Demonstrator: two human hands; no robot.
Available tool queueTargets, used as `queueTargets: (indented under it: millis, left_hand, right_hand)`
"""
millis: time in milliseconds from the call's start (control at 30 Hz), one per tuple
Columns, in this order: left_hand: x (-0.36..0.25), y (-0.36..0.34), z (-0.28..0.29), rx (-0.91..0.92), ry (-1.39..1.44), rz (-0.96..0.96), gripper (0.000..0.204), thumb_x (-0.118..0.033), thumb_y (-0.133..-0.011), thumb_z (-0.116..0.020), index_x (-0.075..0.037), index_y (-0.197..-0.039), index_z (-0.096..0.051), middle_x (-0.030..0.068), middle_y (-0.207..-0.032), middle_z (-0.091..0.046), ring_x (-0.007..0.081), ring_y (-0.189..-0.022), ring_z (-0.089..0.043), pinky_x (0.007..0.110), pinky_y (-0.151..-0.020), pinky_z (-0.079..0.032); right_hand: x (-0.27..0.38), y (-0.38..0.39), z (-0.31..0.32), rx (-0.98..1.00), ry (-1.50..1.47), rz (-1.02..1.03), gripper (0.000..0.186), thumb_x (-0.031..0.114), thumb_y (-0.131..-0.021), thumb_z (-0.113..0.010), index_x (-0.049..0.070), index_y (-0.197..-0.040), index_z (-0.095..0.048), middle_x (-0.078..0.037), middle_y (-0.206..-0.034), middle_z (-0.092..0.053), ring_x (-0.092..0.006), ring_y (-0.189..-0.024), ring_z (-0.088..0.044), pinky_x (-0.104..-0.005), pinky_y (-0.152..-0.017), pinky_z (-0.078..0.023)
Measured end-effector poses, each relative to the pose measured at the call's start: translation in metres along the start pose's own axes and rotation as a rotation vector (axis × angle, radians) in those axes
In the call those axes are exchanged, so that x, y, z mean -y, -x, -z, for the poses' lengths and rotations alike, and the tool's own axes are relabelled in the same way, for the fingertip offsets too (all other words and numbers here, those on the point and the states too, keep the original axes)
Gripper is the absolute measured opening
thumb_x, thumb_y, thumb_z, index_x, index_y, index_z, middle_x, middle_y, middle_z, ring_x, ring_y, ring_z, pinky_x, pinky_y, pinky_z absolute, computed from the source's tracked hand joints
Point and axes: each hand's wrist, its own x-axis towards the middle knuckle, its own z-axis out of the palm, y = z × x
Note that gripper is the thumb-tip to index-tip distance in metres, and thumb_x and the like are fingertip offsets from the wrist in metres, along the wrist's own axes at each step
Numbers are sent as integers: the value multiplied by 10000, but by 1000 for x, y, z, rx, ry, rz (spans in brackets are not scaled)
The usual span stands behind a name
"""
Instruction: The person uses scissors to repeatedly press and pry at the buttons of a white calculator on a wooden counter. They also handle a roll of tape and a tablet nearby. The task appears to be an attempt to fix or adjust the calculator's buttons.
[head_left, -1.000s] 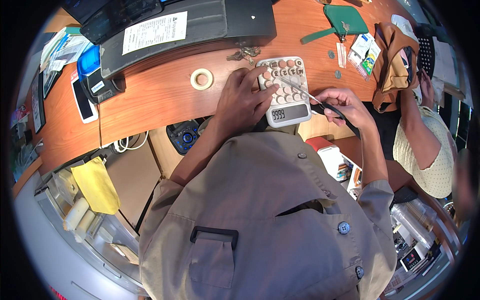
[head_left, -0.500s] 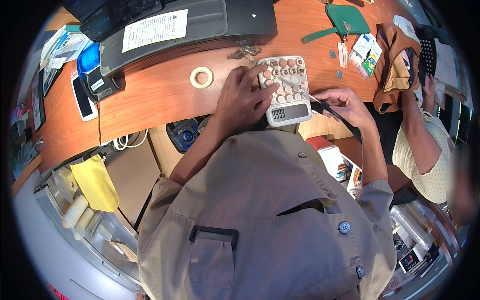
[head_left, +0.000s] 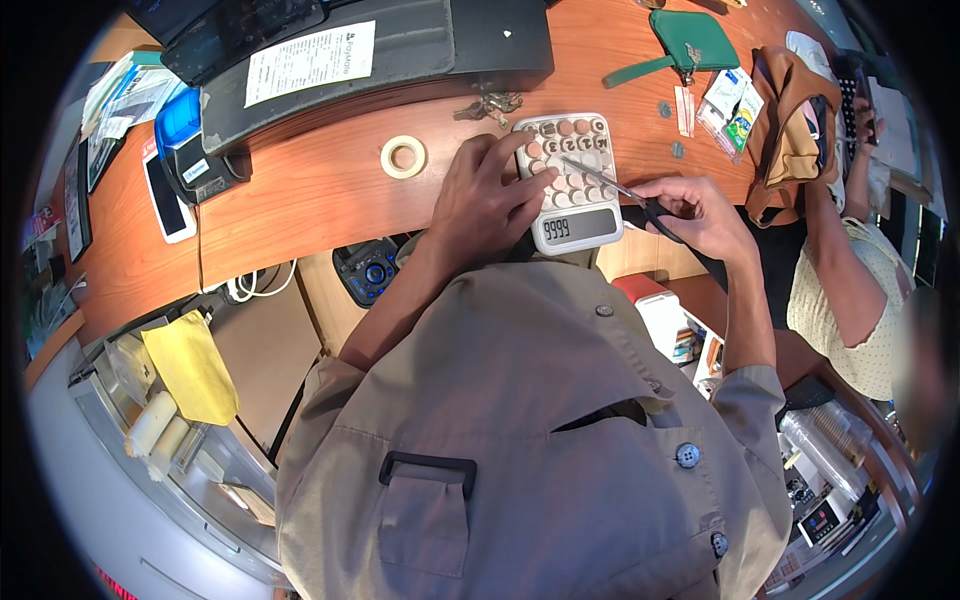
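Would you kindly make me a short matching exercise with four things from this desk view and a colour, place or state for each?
Things:
1. Calculator
2. Black-handled metal tool
3. Roll of tape
4. Pouch

Descriptions:
A. Green, toward the far right part of the desk
B. White, with the left hand overlapping its edge
C. Cream ring, lying flat
D. Held in the right hand, pointing over keys

Pairs: 1-B, 2-D, 3-C, 4-A
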Motion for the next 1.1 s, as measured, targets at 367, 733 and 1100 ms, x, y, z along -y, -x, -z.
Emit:
queueTargets:
  millis: [367,733,1100]
  left_hand:
    - [2,1,0,3,-20,-12,331,-169,-818,-782,-241,-1139,-814,54,-1413,-537,356,-1099,-489,429,-959,-508]
    - [3,1,-2,-3,-28,-16,321,-168,-824,-781,-247,-1133,-816,46,-1414,-536,352,-1099,-487,419,-953,-513]
    - [2,0,-2,-4,-7,-8,330,-159,-818,-784,-252,-1133,-818,57,-1405,-557,375,-1098,-501,429,-917,-538]
  right_hand:
    - [18,-5,7,8,239,96,465,-50,-776,-705,65,-1222,-764,-18,-613,-501,-94,-555,-423,-305,-537,-326]
    - [-3,-7,-1,-19,85,38,474,-71,-806,-693,51,-1259,-761,7,-626,-549,-50,-559,-425,-279,-523,-322]
    - [-9,-9,2,-11,94,15,454,-86,-844,-669,38,-1273,-753,21,-641,-584,-25,-571,-465,-247,-533,-342]
